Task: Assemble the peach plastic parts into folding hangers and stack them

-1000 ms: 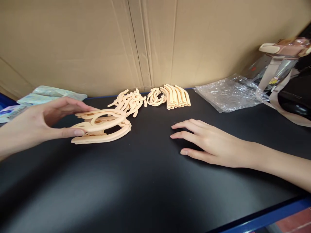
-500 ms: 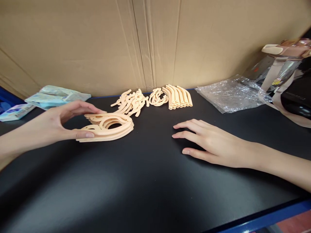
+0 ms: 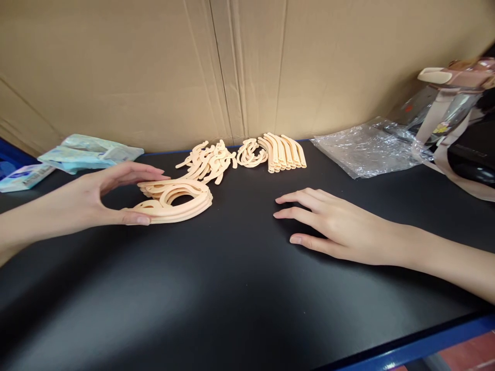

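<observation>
My left hand (image 3: 116,190) is around the left end of a stack of peach-coloured plastic folding hangers (image 3: 189,206). The thumb presses along the near side, and the fingers lie against the far side, partly hidden. The stack, curved with a round opening, lies on the black tabletop (image 3: 216,309). To the right, my right hand (image 3: 328,224) rests palm down, fingers apart, holding nothing. Behind the stack is a jumbled pile of small curved peach pieces (image 3: 211,159). Beside it sit a cluster of hook-shaped pieces (image 3: 251,153) and a row of curved arms (image 3: 284,153).
Two tissue packs (image 3: 88,154) lie at the back left. A crumpled clear plastic bag (image 3: 373,147) is at the back right, beside a strapped drink bottle (image 3: 456,93) and a shiny black object (image 3: 472,154). A cardboard wall (image 3: 154,72) stands behind.
My left thumb has slid down to the near side of the stack, and the hand's fingers have spread slightly. The stack's layers look closer together. My right hand has not moved.
</observation>
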### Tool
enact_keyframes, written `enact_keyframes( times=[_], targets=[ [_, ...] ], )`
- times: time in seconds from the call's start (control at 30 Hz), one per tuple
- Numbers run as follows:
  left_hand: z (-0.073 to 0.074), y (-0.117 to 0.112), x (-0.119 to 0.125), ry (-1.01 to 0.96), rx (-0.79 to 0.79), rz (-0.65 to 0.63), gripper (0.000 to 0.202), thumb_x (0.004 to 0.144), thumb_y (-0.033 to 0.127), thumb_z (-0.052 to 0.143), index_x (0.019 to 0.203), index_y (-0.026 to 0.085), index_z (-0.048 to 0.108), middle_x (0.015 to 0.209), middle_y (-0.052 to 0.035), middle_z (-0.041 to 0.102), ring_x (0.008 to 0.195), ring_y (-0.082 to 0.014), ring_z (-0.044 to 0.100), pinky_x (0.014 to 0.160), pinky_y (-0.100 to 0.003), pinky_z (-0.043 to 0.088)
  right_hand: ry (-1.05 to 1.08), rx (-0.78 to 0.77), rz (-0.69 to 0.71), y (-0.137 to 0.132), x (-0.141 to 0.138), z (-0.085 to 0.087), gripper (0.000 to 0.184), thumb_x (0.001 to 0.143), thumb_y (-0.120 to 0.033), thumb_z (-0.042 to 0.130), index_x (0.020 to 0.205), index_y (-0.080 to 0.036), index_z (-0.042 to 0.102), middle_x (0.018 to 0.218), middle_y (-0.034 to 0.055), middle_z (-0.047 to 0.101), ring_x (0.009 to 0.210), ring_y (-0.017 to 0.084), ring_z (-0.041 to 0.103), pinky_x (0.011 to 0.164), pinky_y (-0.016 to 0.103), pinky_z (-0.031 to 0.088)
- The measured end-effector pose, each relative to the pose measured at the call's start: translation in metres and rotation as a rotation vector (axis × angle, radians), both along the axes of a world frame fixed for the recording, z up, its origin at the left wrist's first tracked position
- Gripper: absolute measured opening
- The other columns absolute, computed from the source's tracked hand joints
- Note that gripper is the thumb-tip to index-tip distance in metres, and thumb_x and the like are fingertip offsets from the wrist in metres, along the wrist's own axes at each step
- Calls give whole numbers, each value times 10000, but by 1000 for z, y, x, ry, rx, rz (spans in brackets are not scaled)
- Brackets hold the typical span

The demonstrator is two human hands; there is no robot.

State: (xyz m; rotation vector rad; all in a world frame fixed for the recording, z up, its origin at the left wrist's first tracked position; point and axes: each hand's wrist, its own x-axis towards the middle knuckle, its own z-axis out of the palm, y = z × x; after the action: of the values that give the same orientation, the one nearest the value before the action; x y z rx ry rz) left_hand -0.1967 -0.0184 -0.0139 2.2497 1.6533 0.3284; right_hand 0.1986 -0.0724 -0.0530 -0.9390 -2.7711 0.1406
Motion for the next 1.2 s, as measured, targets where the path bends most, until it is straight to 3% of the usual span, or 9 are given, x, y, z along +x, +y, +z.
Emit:
enact_keyframes(
  times=[0.17,0.4,0.67,0.83,1.2],
  targets=[
    [-1,-7,2,56,39,2,842,664,696,678,1372,300,457,1439,-28,509,1304,-303,487,1109,-519,342,-3,-2,0,0,0,0,386,1001,-384,427,1286,-168,572,1356,139,518,1199,273,521,1014,476,457],
    [3,-14,9,78,68,49,946,630,833,592,1405,317,428,1266,-25,618,1194,-290,562,1090,-492,362,7,3,0,0,0,-1,379,995,-381,442,1281,-172,577,1343,147,532,1190,276,534,1005,483,463],
    [2,-11,5,102,73,46,900,628,832,596,1369,343,446,1250,-17,618,1184,-294,559,1102,-541,311,-8,-2,-1,0,1,-1,381,1000,-382,433,1285,-171,574,1346,141,525,1199,274,519,1018,479,450],
    [2,-11,5,98,75,50,919,611,848,590,1369,348,449,1275,-16,611,1232,-294,533,1119,-498,304,3,-1,5,0,1,-1,377,999,-381,441,1294,-182,564,1349,137,527,1197,271,524,1013,483,455],
    [1,-10,3,99,70,51,919,600,847,600,1362,355,455,1306,6,604,1245,-299,526,1124,-504,293,0,-1,10,1,1,-2,384,1003,-390,429,1296,-179,562,1353,132,520,1198,267,518,1019,477,450]
  ],
)
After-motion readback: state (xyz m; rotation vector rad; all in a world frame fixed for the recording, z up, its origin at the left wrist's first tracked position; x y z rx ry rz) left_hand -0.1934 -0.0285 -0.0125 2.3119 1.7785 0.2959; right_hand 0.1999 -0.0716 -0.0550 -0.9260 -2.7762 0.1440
